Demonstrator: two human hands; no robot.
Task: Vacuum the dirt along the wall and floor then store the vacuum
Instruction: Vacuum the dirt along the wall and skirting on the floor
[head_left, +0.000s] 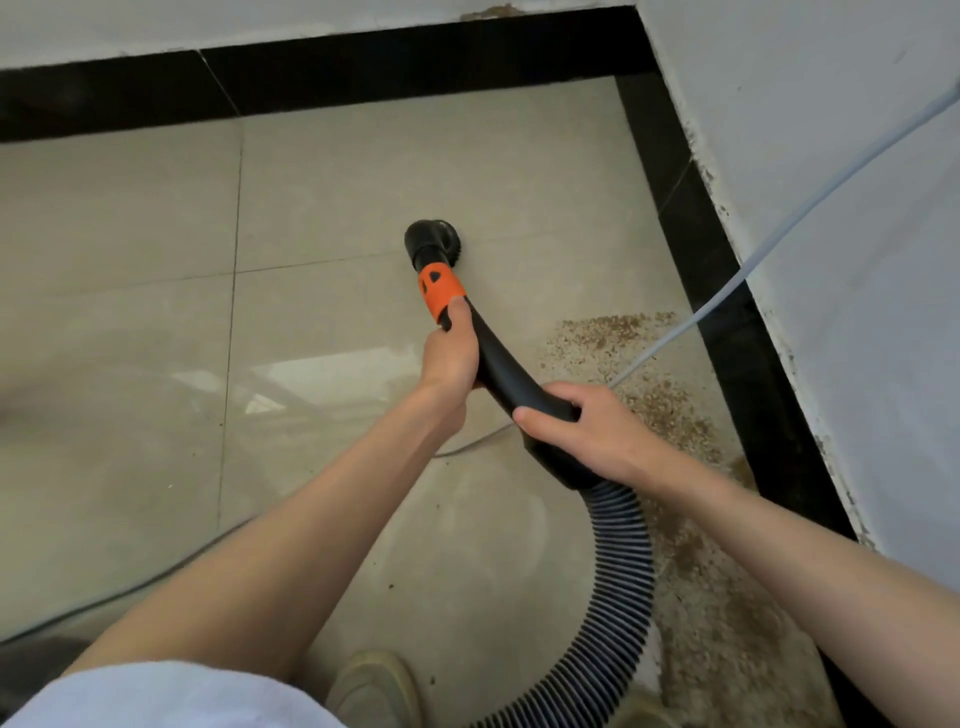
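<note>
A black curved vacuum wand (498, 364) with an orange collar (439, 288) ends in a round black brush nozzle (434, 241) resting on the beige floor tiles. My left hand (452, 353) grips the wand just below the orange collar. My right hand (576, 423) grips the wand's rear end, where the ribbed grey hose (621, 571) joins and curves down toward my feet. Brown gritty dirt (670, 415) lies along the right wall, to the right of the wand and hose. The nozzle sits well left of the dirt.
A black skirting (727, 291) runs along the white walls, meeting in a corner at top right. A pale cable (753, 260) slants from the right wall down to the floor behind my right hand. My shoe (376, 686) is at the bottom.
</note>
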